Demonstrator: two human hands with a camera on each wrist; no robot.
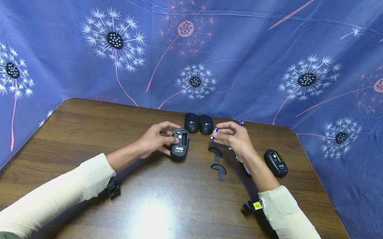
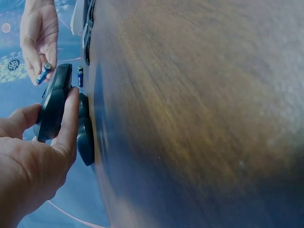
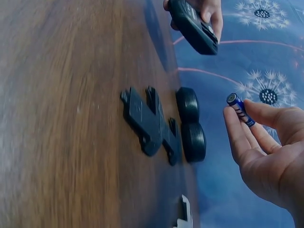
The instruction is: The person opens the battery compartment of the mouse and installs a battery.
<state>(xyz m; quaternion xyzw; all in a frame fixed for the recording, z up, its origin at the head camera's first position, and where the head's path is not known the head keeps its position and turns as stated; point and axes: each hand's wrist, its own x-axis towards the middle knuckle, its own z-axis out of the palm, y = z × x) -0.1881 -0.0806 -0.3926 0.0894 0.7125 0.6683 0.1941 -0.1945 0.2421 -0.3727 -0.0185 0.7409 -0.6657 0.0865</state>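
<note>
My left hand [image 1: 156, 139] holds a black computer mouse [image 1: 176, 150] above the table, its underside turned up and its battery compartment uncovered. Fingers and thumb grip the mouse from both sides in the left wrist view. To the right, my right hand [image 1: 235, 137] pinches a small blue battery [image 3: 240, 109] between thumb and fingertips, apart from the mouse. Two black battery covers, one farther back [image 1: 217, 154] and one nearer [image 1: 222, 171], lie on the table between the hands.
Two black mice, left [image 1: 191, 123] and right [image 1: 206, 124], stand side by side at the back edge. More blue batteries [image 1: 240, 122] lie behind my right hand. Another upturned mouse [image 1: 276, 163] rests at right. A white object [image 1: 246, 169] is partly hidden beneath my right wrist.
</note>
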